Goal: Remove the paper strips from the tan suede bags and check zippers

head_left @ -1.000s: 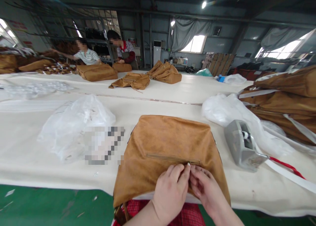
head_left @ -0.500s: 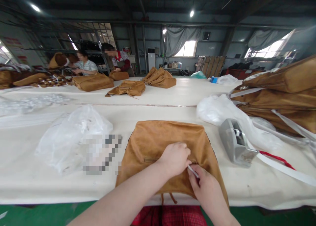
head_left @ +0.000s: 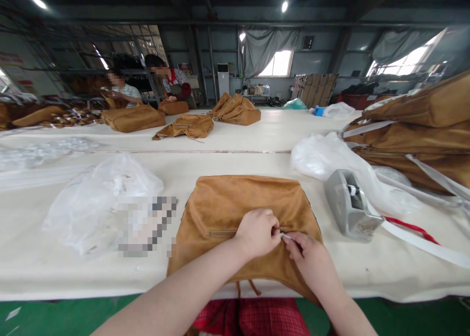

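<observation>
A tan leather bag (head_left: 246, 191) lies flat on the table in front of me. Across its face runs a zipper (head_left: 222, 234), partly covered by my hands. My left hand (head_left: 259, 232) is closed at the zipper's right part, its fingertips curled down; what they pinch is hidden. Just right of it, my right hand (head_left: 310, 253) pinches a small white strip (head_left: 283, 235) between thumb and forefinger. The fingertips of both hands almost meet over the zipper line.
A grey tape dispenser (head_left: 350, 206) stands right of the bag, near a white plastic bag (head_left: 316, 155) and stacked brown bags (head_left: 414, 140). Clear plastic (head_left: 99, 204) lies to the left. Across the table, more tan bags (head_left: 235, 110) lie near two people (head_left: 174, 84).
My right hand has moved up and turned, bringing the white strip up to the zipper line beside my left fingertips. The camera view has shifted slightly.
</observation>
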Demonstrator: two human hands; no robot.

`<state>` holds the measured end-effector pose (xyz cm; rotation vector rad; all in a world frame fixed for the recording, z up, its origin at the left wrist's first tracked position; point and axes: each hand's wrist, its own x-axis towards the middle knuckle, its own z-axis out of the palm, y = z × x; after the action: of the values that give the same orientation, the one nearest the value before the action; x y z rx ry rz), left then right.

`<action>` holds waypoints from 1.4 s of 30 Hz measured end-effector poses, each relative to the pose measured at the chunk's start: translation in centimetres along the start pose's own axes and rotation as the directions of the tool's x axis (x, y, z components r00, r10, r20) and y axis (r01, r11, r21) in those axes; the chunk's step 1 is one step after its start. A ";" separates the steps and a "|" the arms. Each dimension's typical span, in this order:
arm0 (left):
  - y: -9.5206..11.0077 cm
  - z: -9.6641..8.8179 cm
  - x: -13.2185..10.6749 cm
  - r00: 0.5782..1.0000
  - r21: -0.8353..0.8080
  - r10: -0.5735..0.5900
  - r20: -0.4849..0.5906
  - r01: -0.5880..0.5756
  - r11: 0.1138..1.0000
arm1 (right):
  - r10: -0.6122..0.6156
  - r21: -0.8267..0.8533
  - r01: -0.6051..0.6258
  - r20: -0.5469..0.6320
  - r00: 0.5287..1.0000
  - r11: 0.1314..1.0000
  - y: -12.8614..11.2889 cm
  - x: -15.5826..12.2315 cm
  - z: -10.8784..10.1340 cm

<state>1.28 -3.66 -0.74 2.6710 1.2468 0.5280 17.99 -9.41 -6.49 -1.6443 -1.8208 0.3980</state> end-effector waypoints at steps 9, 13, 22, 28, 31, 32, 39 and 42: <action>-0.7 0.2 0.0 0.999 -0.068 0.011 0.033 -0.008 0.998 | 0.091 -0.168 -0.100 -0.062 0.994 0.981 -0.7 1.3 0.1; -0.4 0.6 0.1 0.995 -0.082 -0.077 0.056 0.081 0.993 | 0.064 -0.039 -0.066 -0.050 0.997 0.997 -0.7 0.8 -0.4; 1.8 2.2 0.5 0.990 0.165 -0.139 -0.031 0.143 0.976 | 0.039 -0.148 -0.055 -0.114 0.993 0.987 -0.8 -0.1 0.2; 1.8 3.1 1.1 0.997 0.220 -0.009 -0.071 0.024 0.975 | 0.044 -0.157 -0.064 -0.129 0.991 0.985 -0.6 -0.4 0.4; 0.6 2.2 1.0 1.000 0.143 -0.004 0.000 0.004 0.990 | 0.020 -0.156 -0.039 -0.122 0.992 0.987 -0.6 -0.5 0.4; 0.3 1.8 1.0 0.999 0.129 -0.023 0.028 0.019 0.991 | 0.013 -0.164 -0.033 -0.120 0.993 0.986 -0.7 -0.5 0.5; 1.7 3.1 1.9 0.978 0.210 -0.207 0.000 0.202 0.957 | 0.000 -0.234 -0.034 -0.144 0.990 0.972 -0.7 -0.4 0.7; 2.1 2.2 1.6 0.986 0.139 -0.164 0.036 0.158 0.978 | -0.008 -0.212 -0.022 -0.139 0.990 0.977 -0.4 -0.5 0.7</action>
<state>4.58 -3.72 -1.79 2.6399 1.5194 0.3675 17.21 -9.83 -6.91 -1.7746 -1.8029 0.0886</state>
